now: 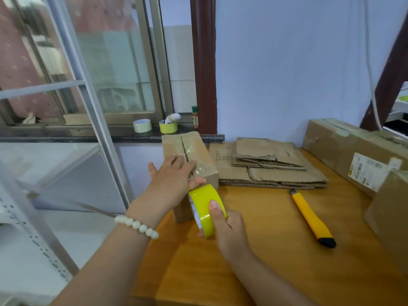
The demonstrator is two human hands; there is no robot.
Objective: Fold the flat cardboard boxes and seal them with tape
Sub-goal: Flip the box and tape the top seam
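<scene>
Pressing down on the folded box, our left hand lies with fingers straight across the top seam, where clear tape already shines along the slit. It holds nothing and only pins the flaps. Our right hand is curled round the yellow tape roll, with the thumb over its outer face. The roll hangs just off the box's near top edge, touching or almost touching the left thumb. The box stands at the left edge of the wooden table.

We judge the strip is about to be carried down the near face and cut. Several things could go wrong. If we pull the roll hard while the left hand eases, the light box could slide or tip off the table's edge. A slack pull would let the tape wrinkle or stick to itself, and a crooked one would miss the seam. The yellow utility knife lies well apart to the right, so reaching it means freeing a hand, and the strip may lift. The stack of flat cardboard waits just beside the box, not yet folded
</scene>
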